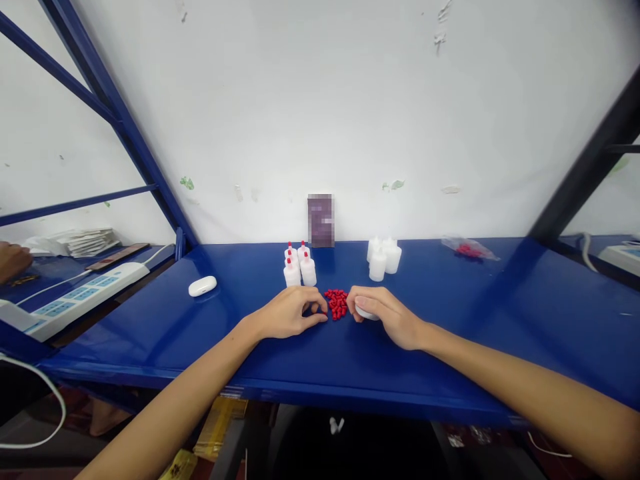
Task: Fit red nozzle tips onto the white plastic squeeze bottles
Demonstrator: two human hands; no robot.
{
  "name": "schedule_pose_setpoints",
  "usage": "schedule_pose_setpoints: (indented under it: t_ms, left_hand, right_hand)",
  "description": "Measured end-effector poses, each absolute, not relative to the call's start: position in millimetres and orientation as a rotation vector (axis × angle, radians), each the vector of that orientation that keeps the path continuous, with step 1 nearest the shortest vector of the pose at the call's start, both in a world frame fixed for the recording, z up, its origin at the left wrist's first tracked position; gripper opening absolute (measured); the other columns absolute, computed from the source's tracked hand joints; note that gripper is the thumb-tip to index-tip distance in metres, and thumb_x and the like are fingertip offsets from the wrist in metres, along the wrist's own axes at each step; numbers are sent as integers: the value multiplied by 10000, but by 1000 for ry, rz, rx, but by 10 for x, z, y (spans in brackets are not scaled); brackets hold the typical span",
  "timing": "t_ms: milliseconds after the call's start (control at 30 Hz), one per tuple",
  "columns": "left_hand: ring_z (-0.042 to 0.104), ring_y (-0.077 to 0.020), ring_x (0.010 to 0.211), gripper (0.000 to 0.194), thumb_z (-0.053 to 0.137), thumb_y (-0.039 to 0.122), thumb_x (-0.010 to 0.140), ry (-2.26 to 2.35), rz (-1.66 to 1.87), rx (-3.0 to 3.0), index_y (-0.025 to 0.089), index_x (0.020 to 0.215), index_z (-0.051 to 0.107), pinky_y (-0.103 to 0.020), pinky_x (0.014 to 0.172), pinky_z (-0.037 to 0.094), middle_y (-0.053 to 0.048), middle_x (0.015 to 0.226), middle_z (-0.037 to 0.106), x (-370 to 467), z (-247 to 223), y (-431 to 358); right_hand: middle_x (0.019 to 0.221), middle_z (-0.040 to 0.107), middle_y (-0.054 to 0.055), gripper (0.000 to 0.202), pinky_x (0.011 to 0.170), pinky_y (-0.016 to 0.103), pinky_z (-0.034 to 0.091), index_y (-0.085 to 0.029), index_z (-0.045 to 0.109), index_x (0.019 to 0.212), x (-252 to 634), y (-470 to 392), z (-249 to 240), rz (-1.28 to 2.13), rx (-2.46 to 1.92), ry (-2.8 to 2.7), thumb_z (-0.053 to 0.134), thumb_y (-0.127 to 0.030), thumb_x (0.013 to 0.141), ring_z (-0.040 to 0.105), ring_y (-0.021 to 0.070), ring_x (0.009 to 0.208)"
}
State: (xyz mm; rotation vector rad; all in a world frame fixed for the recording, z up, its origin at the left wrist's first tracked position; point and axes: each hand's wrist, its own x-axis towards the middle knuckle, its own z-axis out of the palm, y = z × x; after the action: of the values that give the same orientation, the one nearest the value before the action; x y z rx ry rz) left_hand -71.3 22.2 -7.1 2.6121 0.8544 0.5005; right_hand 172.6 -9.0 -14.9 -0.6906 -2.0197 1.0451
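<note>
My right hand (390, 313) is wrapped round a white plastic bottle (367, 312), which lies tilted in the fingers and is mostly hidden by them. At the left edge of a small pile of red caps (337, 303), my left hand (295, 312) is curled, with thumb and forefinger close together; whatever lies between the tips is too small to make out. Behind my left hand stand several white bottles with red tips (309, 272). A second group of white bottles, without red tips (377, 267), stands upright behind my right hand.
A white earbud case (203, 287) lies on the blue table (240, 363) at left. A clear bag of red pieces (469, 249) is at back right. Left, beyond the blue frame, are a power strip (85, 300) and another person's hand (13, 261). A blurred dark rectangle (321, 220) stands against the wall.
</note>
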Motion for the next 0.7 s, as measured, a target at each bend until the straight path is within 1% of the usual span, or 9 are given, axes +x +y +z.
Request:
schedule_pose_setpoints:
  t_ms: [100, 233, 333, 433, 500, 567, 600, 633, 700]
  left_hand:
    - [515, -123, 671, 96, 636, 241, 857, 834, 506, 2555, 188, 900, 704, -239, 628, 417, -20, 828, 639, -737, -48, 195]
    - [502, -110, 616, 96, 646, 226, 837, 860, 532, 2455, 177, 874, 720, -233, 587, 406, -12, 744, 647, -755, -24, 166]
    - [519, -107, 627, 144, 633, 221, 852, 855, 715, 2339, 172, 944, 733, -235, 589, 415, -27, 788, 671, -692, 37, 163]
    - [580, -128, 721, 202, 649, 255, 861, 769, 957, 2180, 174, 1027, 731, -265, 661, 477, -69, 942, 687, -516, 134, 187]
    - [626, -164, 841, 191, 662, 279, 860, 681, 1049, 2074, 179, 1004, 741, -300, 743, 515, -88, 1010, 688, -345, 181, 216]
    - [643, -192, 924, 174, 680, 298, 851, 596, 1113, 1966, 177, 955, 749, -324, 797, 528, -96, 1011, 698, -157, 186, 243]
    - [650, -194, 921, 172, 698, 309, 839, 560, 1142, 1905, 171, 928, 749, -328, 802, 533, -95, 989, 704, -68, 170, 254]
    - [662, -189, 876, 180, 716, 322, 827, 533, 1151, 1839, 165, 912, 745, -328, 782, 542, -91, 945, 709, 13, 143, 260]
    - [672, -171, 707, 228, 738, 357, 811, 503, 1116, 1697, 160, 925, 722, -328, 681, 559, -61, 811, 701, 136, 67, 264]
  right_hand:
    - [674, 508, 4, 394, 634, 283, 342, -179, 508, 693, 1730, -85, -158, 1019, -670, -2090, 389, -404, 994, 454, 145, 643]
    - [631, 492, -4, 407, 611, 279, 335, -174, 515, 674, 1731, -71, -171, 1002, -667, -2077, 381, -398, 986, 438, 135, 604]
    - [601, 504, 0, 414, 587, 273, 347, -169, 536, 664, 1717, -57, -188, 1066, -686, -1972, 372, -394, 971, 446, 132, 571]
    - [550, 506, 2, 428, 539, 266, 346, -171, 534, 627, 1692, -26, -226, 1188, -722, -1813, 373, -401, 949, 452, 128, 514]
    - [511, 499, 0, 436, 505, 262, 342, -176, 531, 614, 1677, 4, -257, 1277, -734, -1688, 383, -437, 931, 450, 127, 471]
    - [477, 487, -3, 468, 469, 259, 336, -181, 529, 613, 1668, 36, -283, 1371, -737, -1547, 381, -518, 901, 435, 126, 430]
    - [465, 483, -2, 493, 452, 258, 334, -183, 530, 613, 1664, 49, -292, 1410, -739, -1481, 374, -565, 883, 428, 126, 415]
    - [456, 480, 0, 520, 439, 257, 334, -185, 531, 613, 1662, 60, -298, 1436, -740, -1425, 363, -607, 864, 425, 127, 405]
    - [450, 484, 7, 556, 427, 260, 344, -186, 532, 605, 1658, 69, -302, 1453, -747, -1362, 355, -660, 836, 433, 131, 400]
